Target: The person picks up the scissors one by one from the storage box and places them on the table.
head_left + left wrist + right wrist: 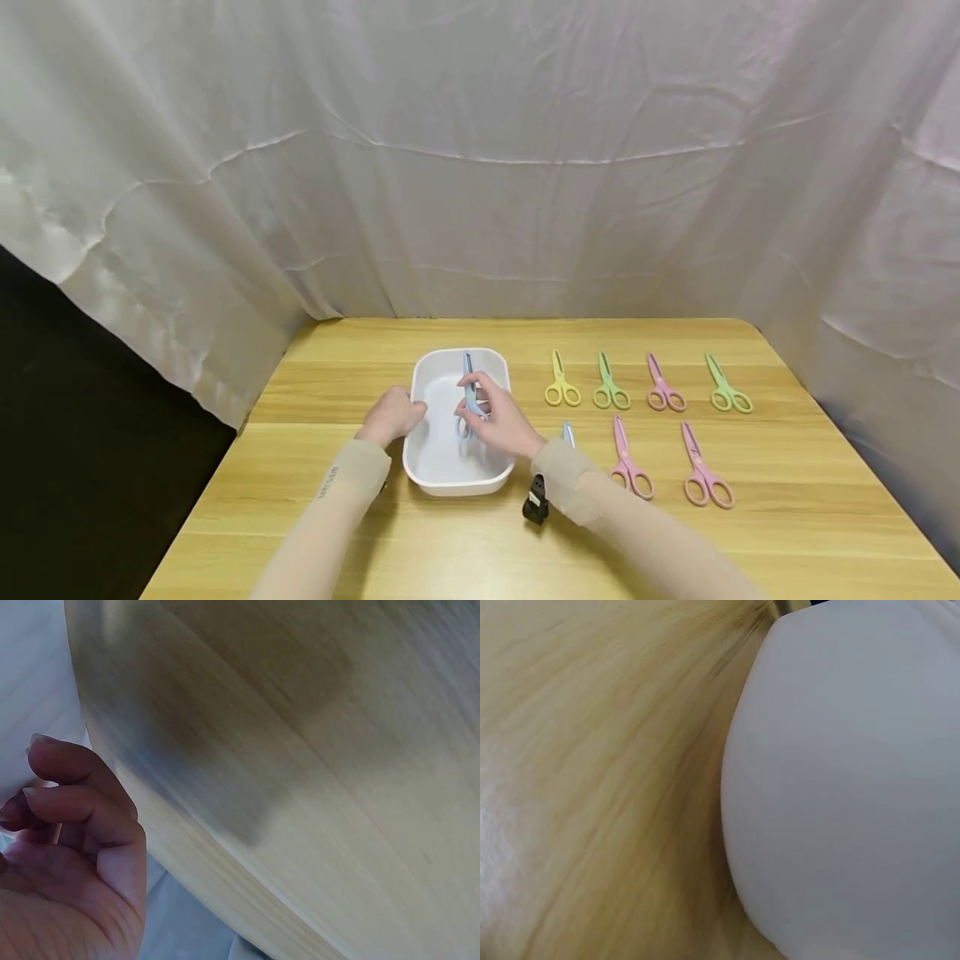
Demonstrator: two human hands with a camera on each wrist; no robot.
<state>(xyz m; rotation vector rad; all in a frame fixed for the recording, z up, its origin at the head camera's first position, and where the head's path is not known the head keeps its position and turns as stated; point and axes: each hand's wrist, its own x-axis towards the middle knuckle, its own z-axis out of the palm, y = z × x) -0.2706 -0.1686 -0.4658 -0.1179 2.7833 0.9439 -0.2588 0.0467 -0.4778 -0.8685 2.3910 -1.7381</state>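
Note:
A white plastic basin (437, 457) stands on the wooden table in the head view. My left hand (393, 414) grips its left rim, the thumb over the edge. In the left wrist view the fingers of that hand (82, 817) curl beside the white wall. Over the inside of the basin, my right hand (501, 421) pinches light blue scissors (471, 397), blades pointing away from me. Part of their handle loops is hidden by the fingers. Only the outer wall of the basin (840, 787) and the table show in the right wrist view.
Right of the basin lie two rows of scissors. The back row has yellow (558, 387), green (607, 387), pink (660, 387) and green ones (723, 390). In front are two pink pairs (626, 462) (701, 475) and blue ones (568, 434), mostly hidden by the right sleeve. A grey curtain (525, 208) hangs behind.

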